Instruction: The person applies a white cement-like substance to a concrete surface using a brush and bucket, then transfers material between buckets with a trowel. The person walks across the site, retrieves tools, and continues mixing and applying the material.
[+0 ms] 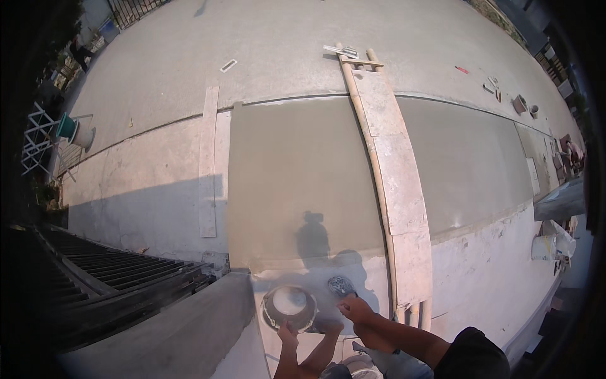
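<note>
Near the lower middle, my left hand (288, 331) has its fingers closed over the near rim of a round grey bucket (307, 311). The bucket's inside looks smeared with cement, and a pale round patch shows at its bottom. To the right, my right hand (355, 309) is closed, held above the ground close to a grey perforated clog (341, 286); whatever it may hold is hidden. Beyond the bucket lies a smooth, wet-looking grey cement patch (297, 177), with my shadow falling across its near part.
A board walkway on bamboo poles (405, 189) crosses the cement. A narrow plank (209, 164) lies left, near a dark metal grating (120, 278). Small tools (491, 85) and buckets (519, 104) sit far right. A white bucket (544, 247) stands at right.
</note>
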The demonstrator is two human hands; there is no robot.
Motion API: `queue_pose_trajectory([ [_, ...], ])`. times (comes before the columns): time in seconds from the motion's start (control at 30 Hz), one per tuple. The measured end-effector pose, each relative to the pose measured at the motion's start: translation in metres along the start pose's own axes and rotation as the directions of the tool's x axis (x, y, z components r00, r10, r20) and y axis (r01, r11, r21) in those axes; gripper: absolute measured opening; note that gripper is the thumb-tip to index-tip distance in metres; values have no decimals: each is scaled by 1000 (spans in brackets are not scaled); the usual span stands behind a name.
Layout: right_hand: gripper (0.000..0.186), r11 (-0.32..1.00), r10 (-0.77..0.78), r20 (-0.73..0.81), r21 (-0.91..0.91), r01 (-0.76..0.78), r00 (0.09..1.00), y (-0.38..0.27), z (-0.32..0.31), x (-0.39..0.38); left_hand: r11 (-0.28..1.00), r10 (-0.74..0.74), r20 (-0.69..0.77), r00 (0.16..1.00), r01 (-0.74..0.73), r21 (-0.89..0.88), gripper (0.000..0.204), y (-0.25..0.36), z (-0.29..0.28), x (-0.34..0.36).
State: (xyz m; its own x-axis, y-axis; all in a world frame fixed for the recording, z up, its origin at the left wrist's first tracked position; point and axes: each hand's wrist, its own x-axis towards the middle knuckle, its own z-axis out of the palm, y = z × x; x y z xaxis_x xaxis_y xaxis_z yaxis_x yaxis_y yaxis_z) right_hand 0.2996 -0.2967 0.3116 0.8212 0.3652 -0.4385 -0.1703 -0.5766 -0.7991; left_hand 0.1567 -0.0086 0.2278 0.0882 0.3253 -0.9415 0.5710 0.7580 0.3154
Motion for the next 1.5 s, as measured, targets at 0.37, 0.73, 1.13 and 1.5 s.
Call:
queue_pose_trajectory([
  [0.37,16,654,755,-388,501,-567,528,15,-144,-257,976,54,271,961,-108,190,37,130,-39,-157],
  [0.73,16,359,915,-327,927,-106,237,-20,-60,-382,939,175,132,976,-206,276,38,161,-18,-220],
  [1.13,29,-103,981,96,994,33,167,6,13,-354,914,194,146,970,-233,331,36,135,79,-248],
  [1.5,24,-128,945,117,992,17,305,59,-265,-315,973,196,-54,979,-188,132,35,107,237,-323],
])
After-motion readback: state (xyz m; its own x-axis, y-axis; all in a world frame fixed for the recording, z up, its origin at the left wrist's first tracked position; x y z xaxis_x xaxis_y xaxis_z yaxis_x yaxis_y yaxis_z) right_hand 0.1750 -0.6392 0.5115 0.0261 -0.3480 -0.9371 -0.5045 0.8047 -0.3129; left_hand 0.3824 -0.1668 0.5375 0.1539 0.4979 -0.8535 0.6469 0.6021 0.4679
